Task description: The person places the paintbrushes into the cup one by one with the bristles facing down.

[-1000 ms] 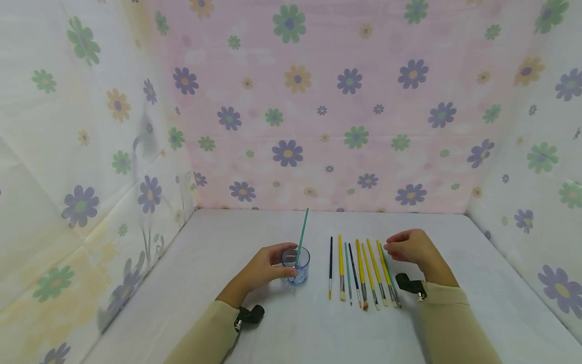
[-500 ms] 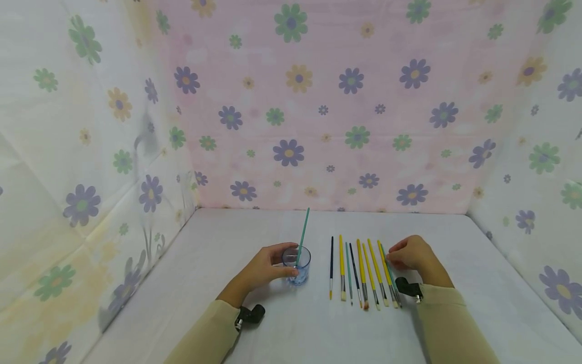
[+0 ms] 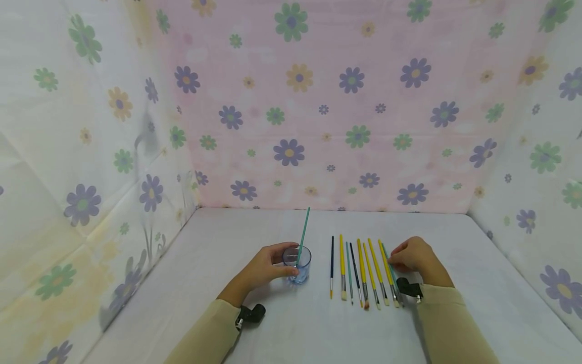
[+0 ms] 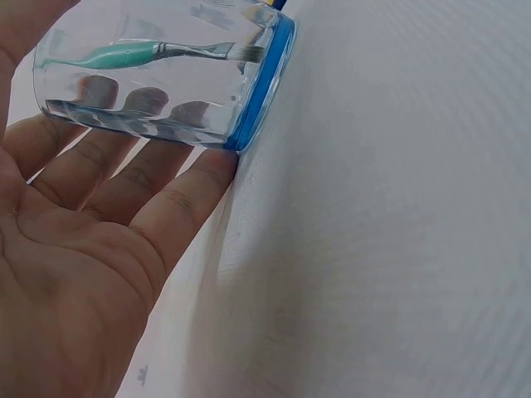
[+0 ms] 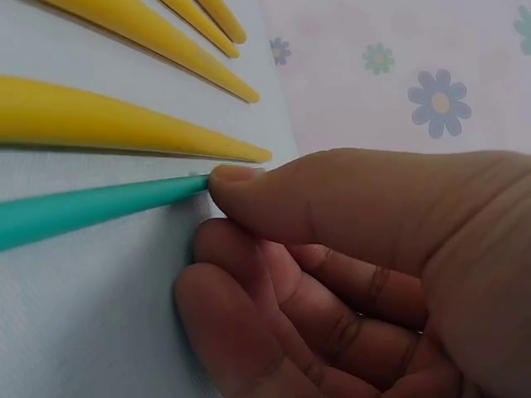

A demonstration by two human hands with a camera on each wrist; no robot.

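Observation:
My left hand holds a clear blue-tinted glass, thumb on the near side and fingers round the far side. Inside the glass leans a teal paintbrush, bristles down near the base, its handle rising above the rim. At the right end of a row of brushes, my right hand pinches the handle end of another teal paintbrush between thumb and fingers. That brush lies beside a yellow-handled paintbrush, its handle close to the table in the right wrist view.
Several more paintbrushes lie side by side between the hands, including a dark-handled one at the left end, bristles toward me. They rest on a white-covered table. Flowered cloth walls stand at the back and both sides.
The right hand has come down and slightly toward me onto the teal brush's handle end and now pinches it. The left hand and the glass have stayed in place.

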